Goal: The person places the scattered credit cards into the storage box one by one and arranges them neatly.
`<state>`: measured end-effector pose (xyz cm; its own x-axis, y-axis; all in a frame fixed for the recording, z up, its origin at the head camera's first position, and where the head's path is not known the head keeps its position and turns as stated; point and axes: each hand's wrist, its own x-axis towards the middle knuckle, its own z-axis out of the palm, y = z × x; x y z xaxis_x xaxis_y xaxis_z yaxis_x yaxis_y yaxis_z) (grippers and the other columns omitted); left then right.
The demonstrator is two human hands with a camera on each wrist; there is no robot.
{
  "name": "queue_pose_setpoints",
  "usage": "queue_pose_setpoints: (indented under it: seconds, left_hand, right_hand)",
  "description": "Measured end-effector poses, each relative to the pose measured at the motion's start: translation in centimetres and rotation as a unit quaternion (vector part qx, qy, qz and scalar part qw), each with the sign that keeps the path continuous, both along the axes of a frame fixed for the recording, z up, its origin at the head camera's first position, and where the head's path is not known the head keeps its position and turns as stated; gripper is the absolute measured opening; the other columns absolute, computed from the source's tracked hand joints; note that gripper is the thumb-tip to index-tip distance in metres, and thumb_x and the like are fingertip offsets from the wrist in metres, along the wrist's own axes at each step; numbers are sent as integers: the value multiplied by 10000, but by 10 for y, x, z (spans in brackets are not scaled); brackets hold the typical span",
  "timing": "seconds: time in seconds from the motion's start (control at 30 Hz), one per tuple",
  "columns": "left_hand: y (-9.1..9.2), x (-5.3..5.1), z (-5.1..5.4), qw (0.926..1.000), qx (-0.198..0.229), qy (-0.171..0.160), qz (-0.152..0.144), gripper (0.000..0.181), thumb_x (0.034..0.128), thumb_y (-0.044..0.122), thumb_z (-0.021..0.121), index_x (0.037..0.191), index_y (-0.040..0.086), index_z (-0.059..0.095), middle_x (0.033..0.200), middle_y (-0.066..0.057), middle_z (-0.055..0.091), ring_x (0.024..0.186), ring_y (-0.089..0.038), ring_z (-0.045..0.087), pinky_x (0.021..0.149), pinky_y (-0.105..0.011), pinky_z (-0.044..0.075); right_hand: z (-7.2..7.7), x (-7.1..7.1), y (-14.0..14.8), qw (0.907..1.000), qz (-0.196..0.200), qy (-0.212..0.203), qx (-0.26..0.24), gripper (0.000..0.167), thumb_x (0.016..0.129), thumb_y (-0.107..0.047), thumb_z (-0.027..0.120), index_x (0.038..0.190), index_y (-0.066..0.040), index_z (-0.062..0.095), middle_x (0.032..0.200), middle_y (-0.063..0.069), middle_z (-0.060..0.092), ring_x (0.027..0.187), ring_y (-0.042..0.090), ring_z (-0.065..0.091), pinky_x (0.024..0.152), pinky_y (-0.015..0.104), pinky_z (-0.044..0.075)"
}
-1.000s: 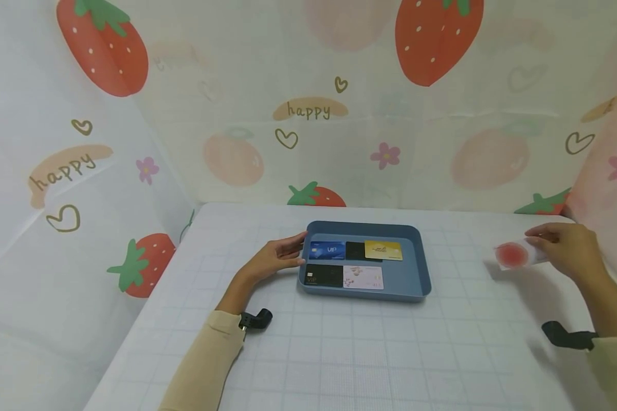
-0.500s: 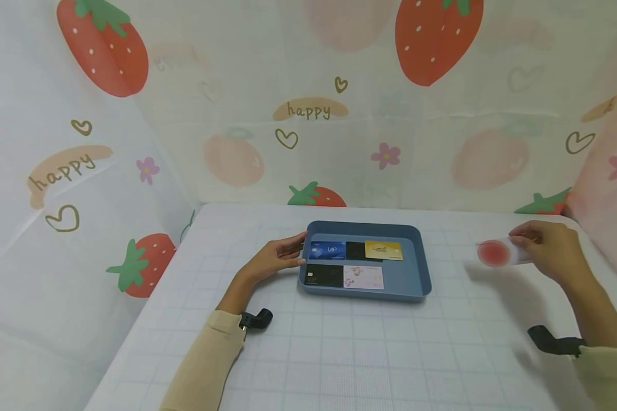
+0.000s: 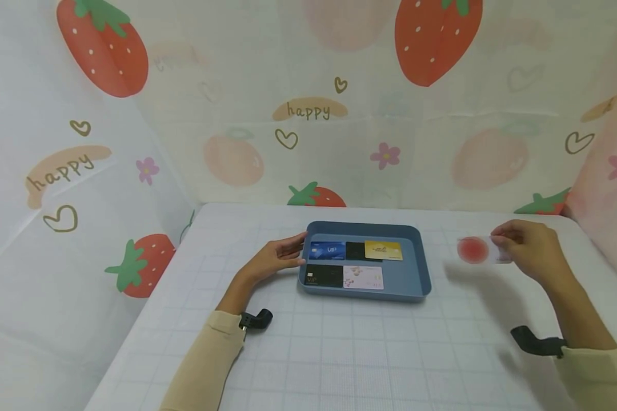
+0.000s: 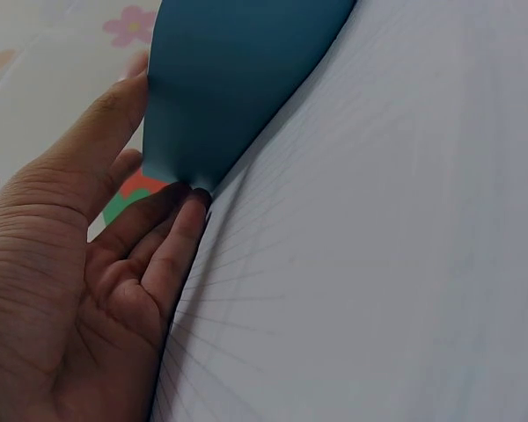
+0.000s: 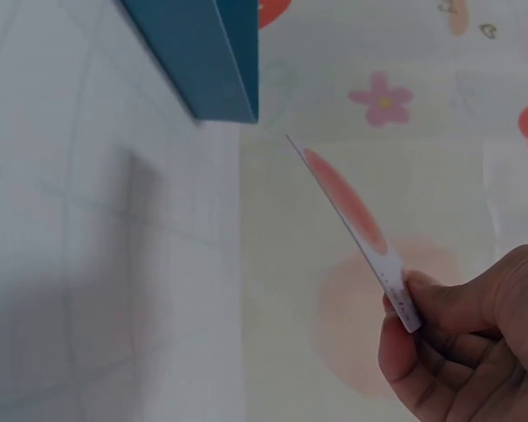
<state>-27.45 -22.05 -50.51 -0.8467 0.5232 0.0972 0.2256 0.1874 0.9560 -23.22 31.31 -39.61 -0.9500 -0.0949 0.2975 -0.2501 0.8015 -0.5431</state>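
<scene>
A blue-grey tray [image 3: 414, 275] lies at the middle of the table. My left hand [image 3: 269, 258] touches its left end, fingers and thumb spread against the outer wall [image 4: 238, 79]. To the tray's right, my right hand [image 3: 532, 251] pinches a white card with a red circle [image 3: 473, 250] between thumb and fingers, above the table. In the right wrist view that card [image 5: 352, 211] appears nearly edge-on. Inside the tray, a blue VIP card [image 3: 327, 250], a black card [image 3: 355, 251] and a yellow card [image 3: 383, 250] form the back row, the yellow overlapping the black.
The tray's front row holds a black VIP card [image 3: 324, 275] and a pale floral card [image 3: 363, 278]. A white grid-patterned cloth [image 3: 360, 354] covers the table. Curtains printed with strawberries [image 3: 437, 40] stand behind and at both sides.
My right hand has moved left toward the tray, carrying the red-circle card. My left hand, the tray and the cards inside stay in place.
</scene>
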Motion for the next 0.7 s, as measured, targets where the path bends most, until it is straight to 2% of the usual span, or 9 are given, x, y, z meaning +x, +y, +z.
queue_pose_setpoints:
  seconds: [0.13,0.47,0.7]
  left_hand:
    - [0,0,-1,10000,-23,19,-7,724,930,25,731,1559,29,373,1614,-103,364,1444,-276,417,1149,-294,393]
    - [-1,-2,-4,10000,-21,2,15,723,931,38,733,1559,37,376,1612,-85,372,1442,-264,423,1141,-278,399]
    - [-1,-4,-5,10000,29,35,-24,709,937,30,723,1557,35,380,1611,-111,368,1445,-303,411,1147,-291,391]
  right_hand:
    - [0,0,-8,9999,104,-1,-87,118,954,-76,703,985,34,731,849,189,731,654,121,589,517,237,474]
    - [1,2,-28,9984,321,-416,-208,183,985,-86,665,1089,44,743,876,181,740,621,166,611,542,254,472]
    - [3,-1,-37,9951,464,-791,-356,193,1003,-86,637,1112,50,720,765,97,703,633,191,613,553,283,483]
